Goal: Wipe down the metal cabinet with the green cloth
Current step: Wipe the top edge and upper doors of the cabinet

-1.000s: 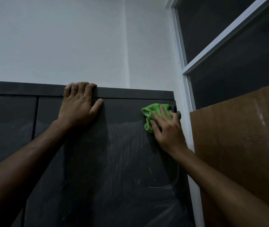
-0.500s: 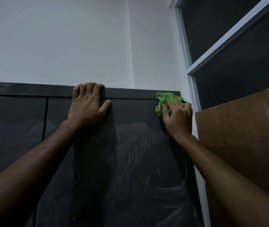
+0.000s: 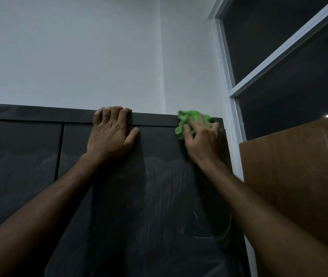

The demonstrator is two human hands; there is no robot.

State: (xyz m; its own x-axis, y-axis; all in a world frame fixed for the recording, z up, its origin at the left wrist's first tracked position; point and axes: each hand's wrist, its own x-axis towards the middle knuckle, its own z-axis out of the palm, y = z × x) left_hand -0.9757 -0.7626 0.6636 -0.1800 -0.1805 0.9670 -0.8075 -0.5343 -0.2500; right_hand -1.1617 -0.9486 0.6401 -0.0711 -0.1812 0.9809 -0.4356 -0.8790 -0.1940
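Your right hand (image 3: 201,140) presses the green cloth (image 3: 192,121) flat against the top right corner of the metal cabinet (image 3: 159,196), with the fingers spread over the bunched fabric rather than curled round it. The cloth sits at about one o'clock in your view, lapping over the cabinet's top band and the upper edge of the right door, just beside the white window frame (image 3: 233,136). The fingertips blur into the cloth, so I cannot tell whether any of them pinch a fold.

Your left hand (image 3: 110,136) is at twelve o'clock, well apart from the cloth. Its fingers hook over the cabinet's top edge and its thumb lies flat on the door, which looks like bracing.

The step in hand appears to be wiping the top strip of the right door. Pale streaks and a curved mark cover the door from the middle down toward five o'clock, so most of the panel seems still to need attention. The left door (image 3: 19,166), at nine o'clock, shows faint smears too.

For the next move, keep the palm bearing evenly on the cloth and draw it along the band toward your left hand, or down the door in overlapping passes. Mind the brown board (image 3: 299,176) at three o'clock, close to the cabinet's right side.
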